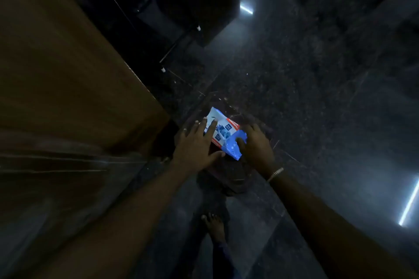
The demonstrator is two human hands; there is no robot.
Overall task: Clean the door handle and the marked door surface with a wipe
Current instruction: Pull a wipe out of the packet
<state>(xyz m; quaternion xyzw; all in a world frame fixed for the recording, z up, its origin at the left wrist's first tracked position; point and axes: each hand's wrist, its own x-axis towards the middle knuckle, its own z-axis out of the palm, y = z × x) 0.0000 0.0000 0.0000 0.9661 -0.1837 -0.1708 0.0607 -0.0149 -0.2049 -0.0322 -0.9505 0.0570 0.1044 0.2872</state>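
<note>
A blue and white pack of wipes (223,130) lies low down on a dark round stool or stand (229,179), in the middle of the dim view. My left hand (197,145) is spread flat, its straight fingers resting on the pack's left side. My right hand (256,145) holds the pack's right end, thumb curled over its blue edge. The brown wooden door (63,79) fills the left side; no handle shows in view.
The floor (317,97) is dark polished stone with bright light reflections. My bare foot (214,226) stands below the stool. A dark piece of furniture with thin legs (163,29) stands at the back, beyond the door's edge.
</note>
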